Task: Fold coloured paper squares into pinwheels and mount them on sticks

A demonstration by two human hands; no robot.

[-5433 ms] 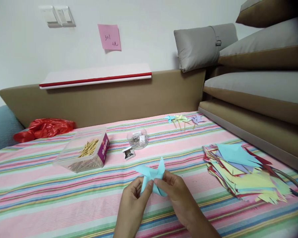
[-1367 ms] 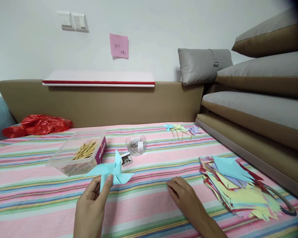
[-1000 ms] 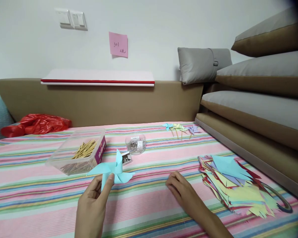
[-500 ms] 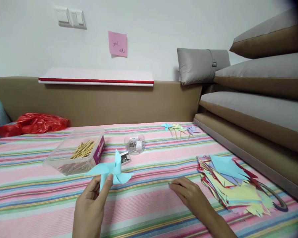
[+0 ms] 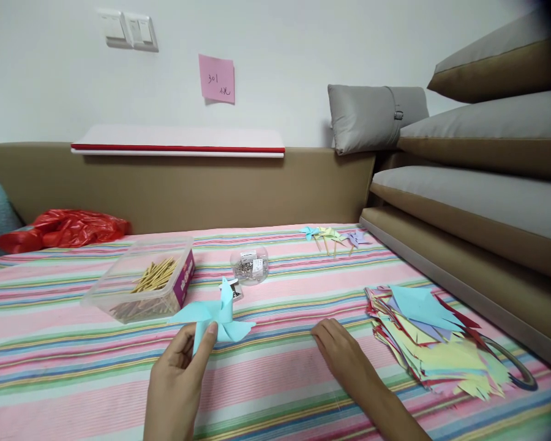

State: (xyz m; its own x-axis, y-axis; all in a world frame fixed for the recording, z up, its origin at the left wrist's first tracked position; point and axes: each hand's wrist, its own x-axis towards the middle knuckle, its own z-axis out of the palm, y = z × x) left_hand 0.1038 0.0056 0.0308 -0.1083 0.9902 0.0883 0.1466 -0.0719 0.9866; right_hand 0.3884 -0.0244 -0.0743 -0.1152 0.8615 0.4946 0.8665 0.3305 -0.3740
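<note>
Pinched between thumb and fingers, a light-blue paper pinwheel [image 5: 213,311] is in my left hand [image 5: 183,367], its blades folded toward the middle. My right hand [image 5: 342,352] rests low over the striped cloth, fingers curled together; whatever they hold, if anything, is hidden. Just behind the pinwheel lies a small open box [image 5: 237,290] with dark little pieces. A round clear case of metal pins [image 5: 250,267] sits beyond it. To the left stands a clear plastic box [image 5: 133,312] with many short wooden sticks [image 5: 155,275].
A pile of cut coloured paper [image 5: 445,349] lies at right, with a dark curved handle [image 5: 518,367] poking out. Several pinwheels on sticks [image 5: 330,234] lie at the back. Stacked cushions [image 5: 477,202] border the right side; a red plastic bag [image 5: 73,229] is at far left.
My left hand has shifted slightly right with the pinwheel. My right hand has turned a little, and its fingers are curled more downward.
</note>
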